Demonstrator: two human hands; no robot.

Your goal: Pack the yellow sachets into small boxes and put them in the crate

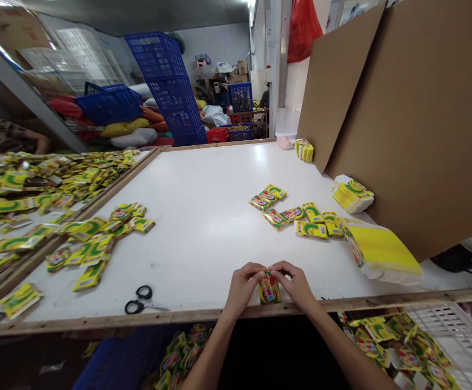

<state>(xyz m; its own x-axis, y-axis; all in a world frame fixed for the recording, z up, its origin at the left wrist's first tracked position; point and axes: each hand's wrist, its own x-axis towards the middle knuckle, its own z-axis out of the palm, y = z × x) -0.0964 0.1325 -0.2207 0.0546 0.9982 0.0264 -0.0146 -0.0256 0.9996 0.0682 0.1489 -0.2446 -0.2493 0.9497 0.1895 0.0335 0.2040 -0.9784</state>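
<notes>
Both my hands meet at the near edge of the white table. My left hand and my right hand pinch a small yellow and red packet between them, held upright just above the table's wooden rim. The fingers of both hands are curled round the packet's top and sides. A loose row of the same yellow packets lies farther out on the right. Another scatter of packets lies on the left of the table.
Black scissors lie near the front edge at left. A yellow stack of flat bags and a smaller stack sit by the leaning cardboard sheets. White basket with packets at lower right. Another person sits at the neighbouring table.
</notes>
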